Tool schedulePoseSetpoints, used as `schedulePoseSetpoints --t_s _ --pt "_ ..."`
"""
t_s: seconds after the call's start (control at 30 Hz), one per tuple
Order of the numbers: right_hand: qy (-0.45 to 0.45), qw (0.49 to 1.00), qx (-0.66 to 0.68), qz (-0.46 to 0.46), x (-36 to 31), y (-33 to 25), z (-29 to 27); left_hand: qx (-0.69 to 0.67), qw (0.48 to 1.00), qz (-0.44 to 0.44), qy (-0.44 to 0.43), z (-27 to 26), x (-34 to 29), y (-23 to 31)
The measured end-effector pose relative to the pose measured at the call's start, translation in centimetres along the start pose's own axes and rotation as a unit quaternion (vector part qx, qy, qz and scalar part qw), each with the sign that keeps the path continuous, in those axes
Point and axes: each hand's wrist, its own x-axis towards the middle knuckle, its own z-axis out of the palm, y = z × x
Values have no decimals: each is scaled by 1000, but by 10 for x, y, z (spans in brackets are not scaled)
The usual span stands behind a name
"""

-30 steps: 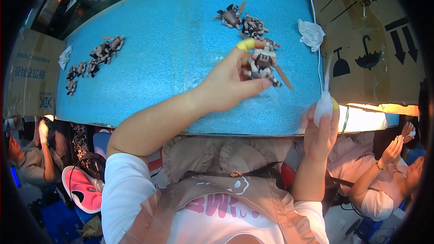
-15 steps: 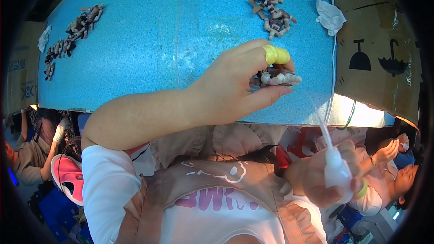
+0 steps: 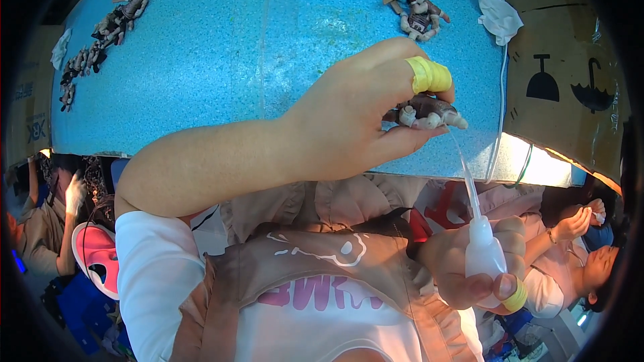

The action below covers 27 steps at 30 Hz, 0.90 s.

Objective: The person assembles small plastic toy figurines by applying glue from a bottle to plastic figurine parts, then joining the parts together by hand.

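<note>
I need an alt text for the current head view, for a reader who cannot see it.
A person's left hand holds a small brown-and-beige figure above a blue table, while the right hand grips a whitish bottle, its thin nozzle pointing up toward the figure. More figures lie in two groups farther back.

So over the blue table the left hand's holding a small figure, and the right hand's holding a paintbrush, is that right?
Not quite: the right hand holds a whitish squeeze bottle with a long thin nozzle, not a paintbrush, as the head view shows. The left hand does hold a small figure over the blue table.
</note>
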Motion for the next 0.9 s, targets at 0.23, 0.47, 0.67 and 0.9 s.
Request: schedulePoseSetpoints --t_s 0.23,0.47,0.67,0.9 --pt "24 1000 -1 0 0 -2 4 11 1000 7 1 -1 0 1" --pt "27 1000 -2 2 0 -3 5 6 1000 2 0 -1 0 2" --pt "24 1000 7 8 1 -4 6 3 1000 3 2 0 0 2" --pt "39 999 -3 1 0 -4 5 -3 1000 -1 6 0 0 4"
